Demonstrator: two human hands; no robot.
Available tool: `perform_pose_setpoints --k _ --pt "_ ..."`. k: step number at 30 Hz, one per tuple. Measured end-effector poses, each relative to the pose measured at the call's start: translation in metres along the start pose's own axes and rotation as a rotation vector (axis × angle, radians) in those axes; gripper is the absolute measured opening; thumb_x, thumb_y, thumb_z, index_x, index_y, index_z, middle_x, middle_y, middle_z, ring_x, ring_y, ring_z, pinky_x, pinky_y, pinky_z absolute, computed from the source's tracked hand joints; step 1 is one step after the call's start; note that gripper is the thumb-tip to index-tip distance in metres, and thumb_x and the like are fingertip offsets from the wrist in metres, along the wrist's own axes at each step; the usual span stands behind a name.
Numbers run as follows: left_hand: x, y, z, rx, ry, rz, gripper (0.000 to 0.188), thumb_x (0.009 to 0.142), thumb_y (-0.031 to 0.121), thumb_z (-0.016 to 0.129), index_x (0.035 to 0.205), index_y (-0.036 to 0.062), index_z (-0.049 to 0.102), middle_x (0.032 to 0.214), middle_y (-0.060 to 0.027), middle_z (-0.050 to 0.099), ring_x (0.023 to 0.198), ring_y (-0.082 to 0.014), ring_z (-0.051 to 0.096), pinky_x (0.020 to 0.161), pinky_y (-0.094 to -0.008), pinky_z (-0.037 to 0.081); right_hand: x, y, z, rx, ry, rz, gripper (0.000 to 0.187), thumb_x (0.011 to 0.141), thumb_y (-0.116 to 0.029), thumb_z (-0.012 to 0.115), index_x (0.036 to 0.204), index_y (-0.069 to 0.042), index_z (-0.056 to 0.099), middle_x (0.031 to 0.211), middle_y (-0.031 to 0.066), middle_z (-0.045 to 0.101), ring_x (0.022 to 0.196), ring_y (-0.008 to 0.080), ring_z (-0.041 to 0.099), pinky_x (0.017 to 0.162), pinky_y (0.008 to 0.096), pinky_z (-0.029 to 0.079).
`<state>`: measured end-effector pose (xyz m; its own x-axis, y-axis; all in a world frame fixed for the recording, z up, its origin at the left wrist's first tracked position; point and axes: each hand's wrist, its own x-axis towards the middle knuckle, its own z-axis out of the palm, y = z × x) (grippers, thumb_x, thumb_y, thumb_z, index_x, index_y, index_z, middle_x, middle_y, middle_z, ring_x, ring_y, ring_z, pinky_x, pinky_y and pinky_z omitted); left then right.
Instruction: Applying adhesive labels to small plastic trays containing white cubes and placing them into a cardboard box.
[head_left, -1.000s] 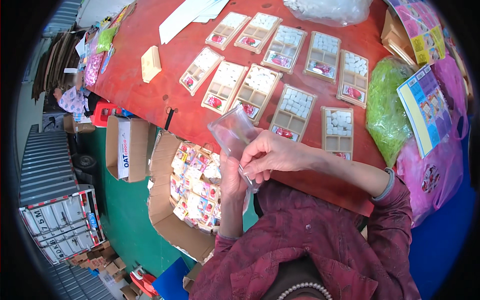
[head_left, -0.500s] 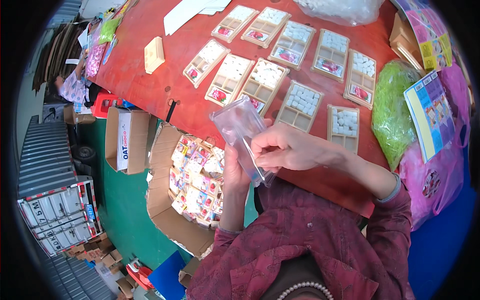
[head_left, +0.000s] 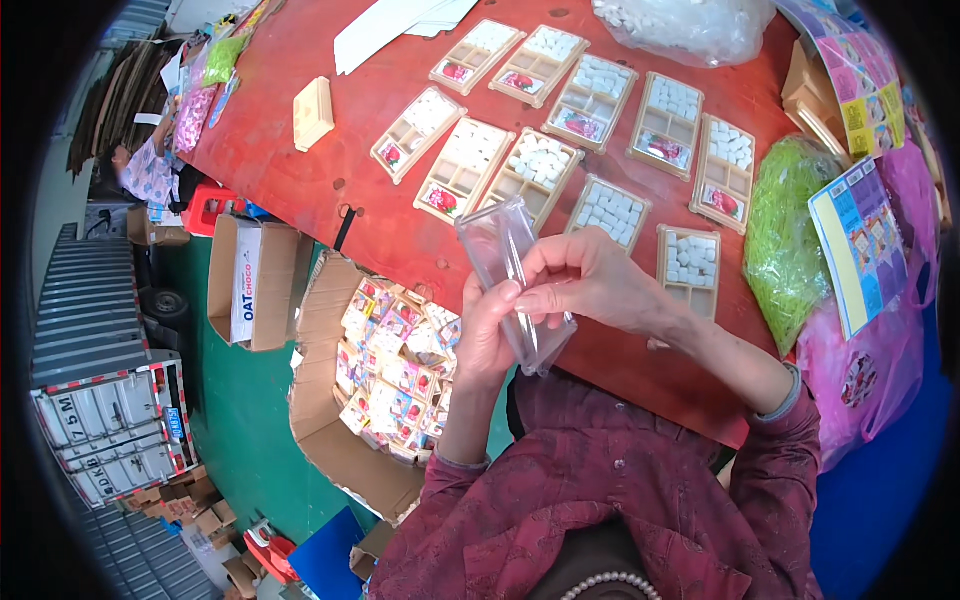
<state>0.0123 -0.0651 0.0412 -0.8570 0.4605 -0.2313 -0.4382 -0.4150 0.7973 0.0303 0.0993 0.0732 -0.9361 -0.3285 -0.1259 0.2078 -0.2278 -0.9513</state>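
Observation:
Over the table's near edge, my left hand point(head_left: 487, 332) grips a clear, hollow plastic case point(head_left: 492, 245) from its left side, thumb on top. My right hand point(head_left: 607, 283) pinches the same case along its right edge, close to my left thumb. The case is tilted and looks see-through, with nothing visible inside. Just beyond it lie several beige compartment trays point(head_left: 428, 180) holding small white pieces, most with a strawberry card showing. One tray point(head_left: 688, 297) sits right of my right hand, partly covered by my wrist.
A large carton point(head_left: 320, 420) of packed trays stands below the table's left edge. One plain beige tray point(head_left: 313, 114) lies apart at left. White sheets point(head_left: 385, 32) and a clear bag of white pieces point(head_left: 685, 30) are farther back. Green point(head_left: 790, 235) and pink bags point(head_left: 860, 370) crowd the right.
The plastic case has shifted slightly right and turned more upright. My right hand has rotated, its fingers now meeting my left thumb across the case.

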Motion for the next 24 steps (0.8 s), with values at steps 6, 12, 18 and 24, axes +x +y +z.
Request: perform_pose_setpoints --k 6,12,18,24 --pt "-0.001 0.001 -0.006 -0.085 -0.114 -0.085 0.046 0.082 0.031 0.063 0.108 -0.0042 0.050 0.078 -0.0090 0.057 0.067 -0.0150 0.057 0.060 -0.0281 0.049 0.003 0.004 -0.003 0.122 -0.067 0.009 0.013 0.086 -0.011 0.062 0.079 -0.001 0.061 0.072 0.0024 0.063 0.062 0.0078 0.059 0.058 0.0218 0.047" --pt "-0.005 0.011 -0.008 -0.129 0.078 -0.023 0.058 0.081 0.040 0.061 0.117 -0.0042 0.046 0.099 -0.0152 0.058 0.087 -0.0245 0.059 0.074 -0.0378 0.051 0.009 -0.006 -0.004 0.186 -0.079 -0.020 0.015 0.088 -0.015 0.059 0.082 -0.002 0.059 0.075 0.0034 0.063 0.065 0.0069 0.057 0.056 0.0210 0.045" --pt "0.000 0.039 -0.055 -0.222 0.060 0.069 0.071 0.084 0.047 0.055 0.131 -0.0036 0.037 0.122 -0.0233 0.050 0.107 -0.0334 0.055 0.091 -0.0511 0.047 0.024 0.000 -0.007 -0.014 0.174 0.091 0.013 0.086 -0.013 0.056 0.080 -0.001 0.058 0.073 0.0037 0.060 0.063 0.0065 0.054 0.055 0.0214 0.043" --pt "0.037 0.068 -0.076 -0.067 0.152 0.033 0.067 0.086 0.045 0.052 0.130 -0.0031 0.038 0.119 -0.0238 0.053 0.105 -0.0325 0.057 0.090 -0.0499 0.049 0.061 0.010 -0.003 -0.040 0.290 0.003 0.015 0.087 -0.012 0.053 0.078 0.000 0.058 0.072 0.0038 0.059 0.065 0.0061 0.052 0.057 0.0210 0.042"
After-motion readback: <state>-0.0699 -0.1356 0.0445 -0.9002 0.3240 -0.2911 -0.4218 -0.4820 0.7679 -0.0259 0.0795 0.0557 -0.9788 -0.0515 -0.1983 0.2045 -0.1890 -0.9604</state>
